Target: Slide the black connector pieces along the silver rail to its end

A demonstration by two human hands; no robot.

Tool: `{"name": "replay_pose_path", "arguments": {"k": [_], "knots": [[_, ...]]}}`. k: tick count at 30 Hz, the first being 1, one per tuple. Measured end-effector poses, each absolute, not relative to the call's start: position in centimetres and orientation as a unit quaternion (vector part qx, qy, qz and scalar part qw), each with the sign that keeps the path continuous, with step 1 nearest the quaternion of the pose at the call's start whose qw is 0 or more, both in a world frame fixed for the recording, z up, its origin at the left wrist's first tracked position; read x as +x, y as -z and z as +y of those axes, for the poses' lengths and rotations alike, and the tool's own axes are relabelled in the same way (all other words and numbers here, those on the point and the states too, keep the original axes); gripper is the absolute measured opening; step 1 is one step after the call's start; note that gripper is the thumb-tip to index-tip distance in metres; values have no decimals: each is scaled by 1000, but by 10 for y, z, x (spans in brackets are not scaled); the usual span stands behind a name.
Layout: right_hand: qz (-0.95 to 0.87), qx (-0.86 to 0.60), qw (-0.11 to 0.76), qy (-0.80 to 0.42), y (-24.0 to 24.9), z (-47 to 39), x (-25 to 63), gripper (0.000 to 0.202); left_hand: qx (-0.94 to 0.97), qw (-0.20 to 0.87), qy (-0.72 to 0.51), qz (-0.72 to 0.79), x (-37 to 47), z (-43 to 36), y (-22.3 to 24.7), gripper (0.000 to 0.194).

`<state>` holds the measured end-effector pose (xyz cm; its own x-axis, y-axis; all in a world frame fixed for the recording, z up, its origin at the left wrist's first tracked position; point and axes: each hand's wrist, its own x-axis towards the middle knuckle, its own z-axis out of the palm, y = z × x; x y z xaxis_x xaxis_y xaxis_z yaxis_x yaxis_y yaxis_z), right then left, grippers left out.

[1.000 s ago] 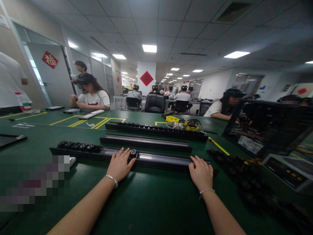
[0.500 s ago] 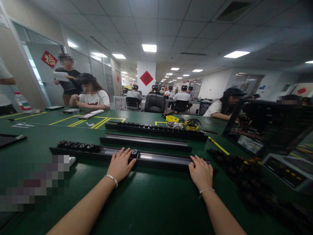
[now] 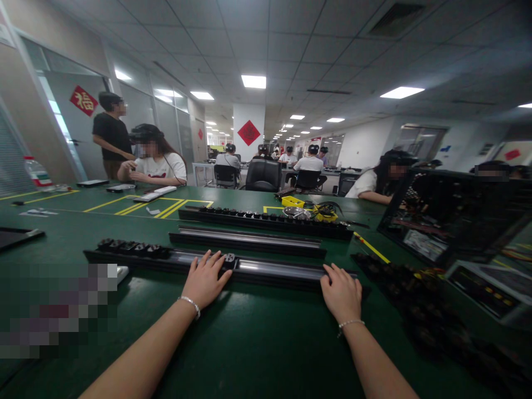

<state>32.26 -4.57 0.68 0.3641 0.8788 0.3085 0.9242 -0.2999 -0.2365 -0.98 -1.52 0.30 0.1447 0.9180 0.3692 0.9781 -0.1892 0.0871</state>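
Observation:
A long black rail point(image 3: 282, 268) with a shiny channel lies across the green table in front of me. My left hand point(image 3: 204, 282) rests over its middle, fingers stretched and apart. Right beside those fingertips sits a small black block point(image 3: 230, 258) in the channel; whether they touch it I cannot tell. Near the rail's right end, my right hand point(image 3: 343, 293) has its fingers curled over the rail, thumb toward me. A row of similar black blocks point(image 3: 131, 247) fills the rail's left end.
Behind lie a second rail point(image 3: 249, 240) and a rail set with blocks point(image 3: 270, 219). A pile of dark parts point(image 3: 432, 310), a metal box point(image 3: 490, 288) and a black case point(image 3: 449, 221) stand right. A yellow tray point(image 3: 292, 201) lies farther back. Co-workers sit around the table.
The small block by my left fingers has shifted very slightly right. Both hands stay in place. A standing person at the back left has turned and lowered the papers.

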Motion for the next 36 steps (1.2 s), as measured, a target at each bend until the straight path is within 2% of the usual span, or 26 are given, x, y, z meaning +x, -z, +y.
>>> {"name": "replay_pose_path", "arguments": {"k": [36], "knots": [[-559, -807, 184, 48, -10, -48, 321, 51, -771, 76, 189, -604, -11, -14, 0, 50]]}}
